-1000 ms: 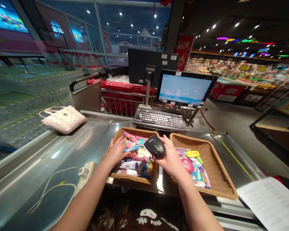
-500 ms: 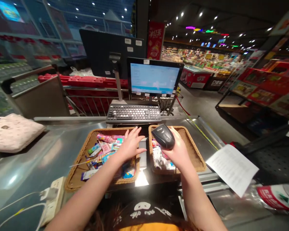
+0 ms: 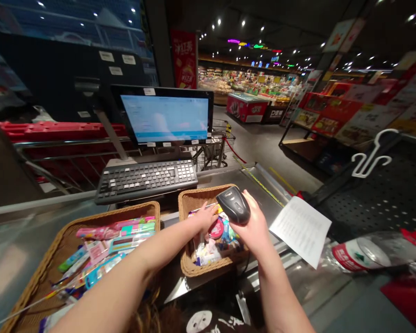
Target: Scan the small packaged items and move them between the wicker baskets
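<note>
Barcode scanner point(image 3: 233, 205) lies gripped in the curled right hand point(image 3: 254, 229), its underside hidden, while the loosely open left hand point(image 3: 204, 218) touches small packets point(image 3: 203, 254), too blurred to read, in the wicker basket point(image 3: 182, 231) below.

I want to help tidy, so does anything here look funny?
Yes, a loose white printed paper sheet lies crooked at the edge of the shiny steel checkout counter, near the right hand holding a black handheld barcode scanner. It looks dropped there, not put away.

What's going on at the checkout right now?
Right hand gripping black scanner. Left hand on packets in wicker basket. Paper sheet lying beside basket.
</note>
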Available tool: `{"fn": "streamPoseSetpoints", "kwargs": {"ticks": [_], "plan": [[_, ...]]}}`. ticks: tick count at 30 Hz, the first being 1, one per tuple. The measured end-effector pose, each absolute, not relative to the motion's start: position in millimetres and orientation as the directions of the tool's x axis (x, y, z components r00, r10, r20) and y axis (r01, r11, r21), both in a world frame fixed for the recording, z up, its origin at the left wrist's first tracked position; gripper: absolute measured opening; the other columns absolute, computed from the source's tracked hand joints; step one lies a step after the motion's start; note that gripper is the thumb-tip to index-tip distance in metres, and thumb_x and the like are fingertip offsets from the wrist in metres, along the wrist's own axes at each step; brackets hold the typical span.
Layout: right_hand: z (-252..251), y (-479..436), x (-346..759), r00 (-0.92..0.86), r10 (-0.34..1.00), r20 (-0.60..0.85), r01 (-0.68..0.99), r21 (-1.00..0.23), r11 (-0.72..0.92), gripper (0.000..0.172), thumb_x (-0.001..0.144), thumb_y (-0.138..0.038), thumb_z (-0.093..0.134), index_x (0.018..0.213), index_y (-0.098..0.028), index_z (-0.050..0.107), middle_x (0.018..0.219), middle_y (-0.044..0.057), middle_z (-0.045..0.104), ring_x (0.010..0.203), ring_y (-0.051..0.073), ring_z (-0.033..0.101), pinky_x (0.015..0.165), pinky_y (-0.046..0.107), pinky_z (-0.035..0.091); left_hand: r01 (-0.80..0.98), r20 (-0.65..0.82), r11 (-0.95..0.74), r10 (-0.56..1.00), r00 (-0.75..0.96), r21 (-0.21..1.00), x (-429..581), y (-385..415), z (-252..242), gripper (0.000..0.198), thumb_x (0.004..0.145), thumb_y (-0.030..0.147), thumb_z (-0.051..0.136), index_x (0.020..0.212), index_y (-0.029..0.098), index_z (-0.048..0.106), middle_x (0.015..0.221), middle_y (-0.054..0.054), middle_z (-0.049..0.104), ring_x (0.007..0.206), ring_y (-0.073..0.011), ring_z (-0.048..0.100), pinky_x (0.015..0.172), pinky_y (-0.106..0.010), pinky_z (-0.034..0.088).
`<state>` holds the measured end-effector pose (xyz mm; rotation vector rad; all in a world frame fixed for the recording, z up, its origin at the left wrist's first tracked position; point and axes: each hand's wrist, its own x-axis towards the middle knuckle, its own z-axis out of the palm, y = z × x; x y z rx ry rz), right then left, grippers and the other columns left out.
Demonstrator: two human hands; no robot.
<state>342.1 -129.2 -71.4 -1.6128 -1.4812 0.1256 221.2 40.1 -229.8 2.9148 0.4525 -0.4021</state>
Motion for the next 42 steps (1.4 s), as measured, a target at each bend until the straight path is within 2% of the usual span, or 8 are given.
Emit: {"fn": "streamPoseSetpoints", "kwargs": {"ticks": [6,11,19,23,27,30,35,42], "plan": [[-81.1,-121.7,358.6,0.298,0.843,0.448,0.714,-0.690,0.114,0.055,0.070,-0.025,0.069,0.123,-0.018,0.059,0.133,0.015,0.059,0.138,0.037,0.043,0.113,0.058,0.036,0.357,-0.302,-0.923,0.303,0.904,0.143,237.7,43.4,-265.4,0.109,0.038,0.047,0.088,0.136,0.013,0.053,0.154,-0.024,0.035,0.143,-0.0446,0.026,0.118,-0.060,0.001],[-87.0,-118.5,365.4,0.313,0.833,0.456,0.715,-0.690,0.110,0.055,0.070,-0.024,0.069,0.124,-0.017,0.059,0.132,0.015,0.060,0.138,0.036,0.044,0.113,0.055,0.037,0.397,-0.264,-0.899,0.343,0.901,0.187,233.4,47.6,-271.0,0.106,0.047,0.054,0.084,0.140,0.018,0.048,0.157,-0.022,0.030,0.146,-0.0442,0.019,0.116,-0.063,0.003],[-91.3,-125.9,370.1,0.329,0.811,0.483,0.740,-0.666,0.096,0.056,0.070,-0.025,0.067,0.124,-0.014,0.059,0.131,0.018,0.061,0.137,0.036,0.045,0.112,0.056,0.039,0.430,-0.327,-0.881,0.354,0.876,0.198,240.8,41.9,-242.8,0.118,0.042,0.046,0.086,0.146,0.016,0.038,0.158,-0.026,0.024,0.145,-0.0459,0.019,0.114,-0.068,0.007],[-89.8,-133.2,371.9,0.357,0.790,0.498,0.748,-0.659,0.078,0.055,0.071,-0.027,0.067,0.124,-0.016,0.059,0.130,0.016,0.061,0.137,0.035,0.045,0.110,0.055,0.041,0.443,-0.128,-0.870,0.424,0.897,0.218,232.6,37.2,-202.5,0.110,0.053,0.048,0.080,0.147,0.013,0.033,0.160,-0.026,0.015,0.147,-0.0438,0.014,0.115,-0.066,0.006],[-85.9,-135.7,366.3,0.366,0.768,0.525,0.758,-0.647,0.082,0.056,0.072,-0.030,0.069,0.125,-0.015,0.058,0.130,0.017,0.061,0.134,0.036,0.048,0.109,0.055,0.043,0.455,0.142,-0.869,0.483,0.864,0.192,207.3,29.7,-151.4,0.090,0.062,0.048,0.075,0.136,0.009,0.042,0.161,-0.027,0.009,0.150,-0.0392,0.012,0.119,-0.061,0.004],[-80.5,-134.1,354.4,0.355,0.747,0.562,0.762,-0.637,0.117,0.061,0.073,-0.030,0.067,0.130,-0.012,0.054,0.134,0.019,0.059,0.134,0.036,0.048,0.110,0.054,0.043,0.501,0.289,-0.850,0.527,0.799,0.164,181.8,23.8,-112.7,0.085,0.065,0.042,0.074,0.136,0.010,0.041,0.161,-0.027,0.008,0.150,-0.0374,0.010,0.119,-0.060,0.006],[-68.0,-133.0,326.5,0.283,0.725,0.628,0.765,-0.603,0.224,0.060,0.075,-0.029,0.066,0.131,-0.012,0.052,0.135,0.018,0.057,0.135,0.035,0.047,0.111,0.054,0.041,0.584,0.433,-0.810,0.545,0.718,0.053,137.1,16.0,-57.8,0.083,0.067,0.037,0.075,0.137,0.011,0.040,0.161,-0.029,0.007,0.150,-0.0390,0.009,0.116,-0.065,0.006],[-48.8,-133.7,286.5,0.139,0.714,0.686,0.767,-0.531,0.360,0.060,0.080,-0.034,0.064,0.134,-0.012,0.050,0.138,0.019,0.054,0.139,0.036,0.041,0.113,0.056,0.038,0.726,0.540,-0.676,0.568,0.621,-0.125,83.0,6.5,-7.1,0.084,0.065,0.035,0.079,0.137,0.010,0.043,0.161,-0.027,0.009,0.150,-0.0380,0.012,0.117,-0.064,0.005]]}}
